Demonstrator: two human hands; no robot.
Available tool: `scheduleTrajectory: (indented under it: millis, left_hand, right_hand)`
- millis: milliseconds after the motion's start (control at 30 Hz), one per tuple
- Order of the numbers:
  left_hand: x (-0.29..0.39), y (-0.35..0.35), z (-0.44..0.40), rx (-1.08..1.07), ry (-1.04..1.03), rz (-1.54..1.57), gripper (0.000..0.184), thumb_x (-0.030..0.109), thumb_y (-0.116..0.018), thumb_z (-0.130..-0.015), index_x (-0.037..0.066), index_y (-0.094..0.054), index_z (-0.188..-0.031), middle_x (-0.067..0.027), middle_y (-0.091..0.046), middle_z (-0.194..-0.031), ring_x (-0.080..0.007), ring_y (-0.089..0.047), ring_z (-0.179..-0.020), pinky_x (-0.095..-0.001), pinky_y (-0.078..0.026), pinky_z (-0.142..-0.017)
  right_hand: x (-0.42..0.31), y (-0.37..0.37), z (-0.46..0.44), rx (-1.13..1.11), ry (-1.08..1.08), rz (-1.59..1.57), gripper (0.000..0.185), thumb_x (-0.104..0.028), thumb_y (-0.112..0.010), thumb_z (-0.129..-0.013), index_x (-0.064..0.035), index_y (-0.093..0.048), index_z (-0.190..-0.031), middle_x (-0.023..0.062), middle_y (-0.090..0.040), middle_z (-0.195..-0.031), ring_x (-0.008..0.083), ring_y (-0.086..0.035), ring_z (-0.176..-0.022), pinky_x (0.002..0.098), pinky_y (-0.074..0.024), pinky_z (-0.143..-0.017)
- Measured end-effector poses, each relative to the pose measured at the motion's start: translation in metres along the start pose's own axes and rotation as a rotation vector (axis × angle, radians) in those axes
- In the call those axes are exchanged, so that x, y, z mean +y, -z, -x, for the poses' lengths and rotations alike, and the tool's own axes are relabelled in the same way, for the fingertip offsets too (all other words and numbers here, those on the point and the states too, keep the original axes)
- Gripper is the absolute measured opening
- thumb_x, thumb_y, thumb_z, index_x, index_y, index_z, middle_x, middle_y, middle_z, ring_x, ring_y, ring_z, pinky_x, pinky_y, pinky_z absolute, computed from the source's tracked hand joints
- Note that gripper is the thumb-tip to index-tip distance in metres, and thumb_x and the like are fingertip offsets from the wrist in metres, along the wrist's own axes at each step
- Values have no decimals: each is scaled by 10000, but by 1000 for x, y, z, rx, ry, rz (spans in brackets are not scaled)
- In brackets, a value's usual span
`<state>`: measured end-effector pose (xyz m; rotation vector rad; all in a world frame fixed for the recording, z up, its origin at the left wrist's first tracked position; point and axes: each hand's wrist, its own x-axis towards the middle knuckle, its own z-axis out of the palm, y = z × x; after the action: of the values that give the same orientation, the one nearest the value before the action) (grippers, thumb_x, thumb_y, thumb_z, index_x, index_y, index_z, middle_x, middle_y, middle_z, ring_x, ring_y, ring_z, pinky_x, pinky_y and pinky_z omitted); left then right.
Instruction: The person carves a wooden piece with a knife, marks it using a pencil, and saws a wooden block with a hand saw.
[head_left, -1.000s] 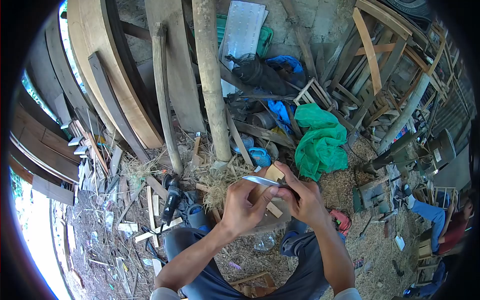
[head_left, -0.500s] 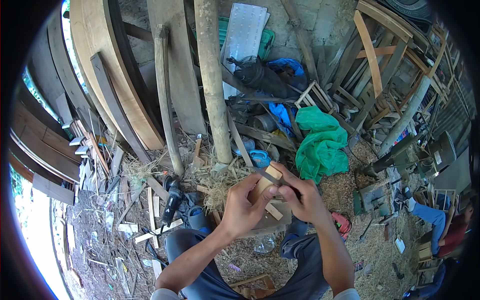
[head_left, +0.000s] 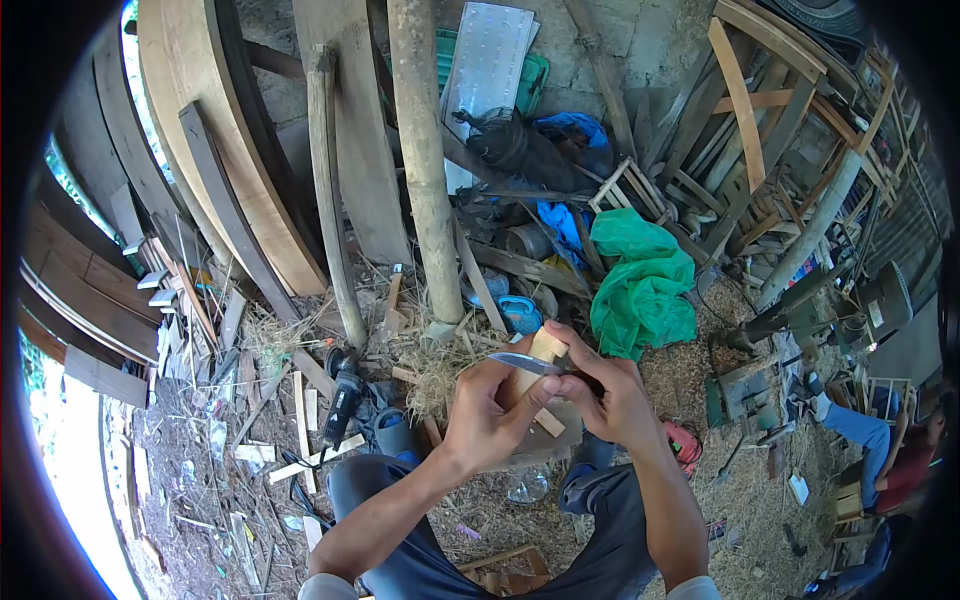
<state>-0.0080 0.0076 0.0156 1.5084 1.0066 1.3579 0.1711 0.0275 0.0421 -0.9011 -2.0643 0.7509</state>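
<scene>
Left fingers [head_left: 484, 384] grip the wood block [head_left: 547, 347], its length pointing outward; right fingers [head_left: 596, 368] hold the knife [head_left: 522, 362] across it.

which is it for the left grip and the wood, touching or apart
Touching: the head view shows the left grip closed around the wood, thumb against its near side.

Daylight [head_left: 65, 480] is blown out to white at lower left; upper-left planks [head_left: 238, 130] are bowed by fisheye distortion, and the corners are blackened.
</scene>
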Motion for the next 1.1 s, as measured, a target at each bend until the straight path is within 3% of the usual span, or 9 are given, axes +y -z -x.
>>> scheduleTrajectory:
  millis: [133, 200, 300, 433, 500, 633, 800, 1100]
  left_hand:
    - [-4, -3, 1, 61, -74, -2, 225, 178, -687, -864, -24, -641, -953, -107, -619, -718, -158, -566, -624, -309, -441, -577]
    - [10, -1, 4, 8, 106, -108, 244, 196, -672, -878, -27, -634, -971, -106, -613, -709, -156, -552, -593, -305, -437, -556]
    - [15, -5, 0, 65, 34, -104, 285, 221, -672, -881, -32, -628, -1007, -106, -615, -708, -145, -550, -584, -302, -440, -548]
    - [3, 4, -6, -44, -8, -151, 338, 242, -679, -880, -29, -618, -1072, -112, -625, -732, -139, -564, -607, -303, -457, -567]
    - [6, 9, -5, -184, 165, -77, 394, 198, -645, -914, -55, -557, -1203, -54, -647, -941, -85, -559, -864, -260, -460, -766]
    - [4, 7, -6, -172, 107, -51, 405, 189, -635, -920, -70, -539, -1217, -76, -645, -993, -91, -568, -908, -258, -457, -807]
    - [6, 3, -3, -98, 75, -75, 418, 189, -633, -920, -74, -538, -1230, -79, -642, -966, -84, -577, -870, -246, -465, -757]
    - [9, -1, -1, 3, 41, -172, 369, 221, -648, -907, -40, -596, -1164, -16, -612, -755, -38, -501, -640, -221, -381, -535]
  right_hand:
    - [4, -5, -1, 61, 59, 37, 468, -91, -642, -864, -8, -511, -1306, 133, -604, -1221, 292, -633, -621, 315, -481, -549]
    - [8, -7, -2, 85, 86, 49, 457, -84, -640, -864, -9, -521, -1299, 141, -608, -1209, 278, -632, -609, 315, -478, -548]
    - [13, -9, -3, 137, 152, 45, 463, -83, -638, -862, -12, -518, -1303, 161, -621, -1178, 266, -630, -599, 325, -487, -559]
    - [4, 6, -2, -10, -82, -47, 484, -114, -634, -878, -14, -490, -1330, 186, -625, -1156, 280, -650, -644, 324, -507, -620]
    - [2, 7, -3, -108, -198, -94, 494, -128, -634, -883, -19, -481, -1340, 194, -622, -1155, 288, -649, -648, 321, -507, -634]
    - [6, 3, -3, -41, -75, -157, 499, -143, -630, -892, -24, -470, -1349, 197, -599, -1182, 358, -551, -599, 311, -490, -613]
    - [7, -2, -2, 19, -19, -54, 481, -129, -623, -893, -26, -480, -1340, 173, -588, -1216, 386, -513, -594, 306, -484, -582]
    - [2, -6, -3, 96, 24, 53, 468, -96, -613, -887, -52, -498, -1339, 195, -630, -863, 288, -505, -500, 326, -438, -512]
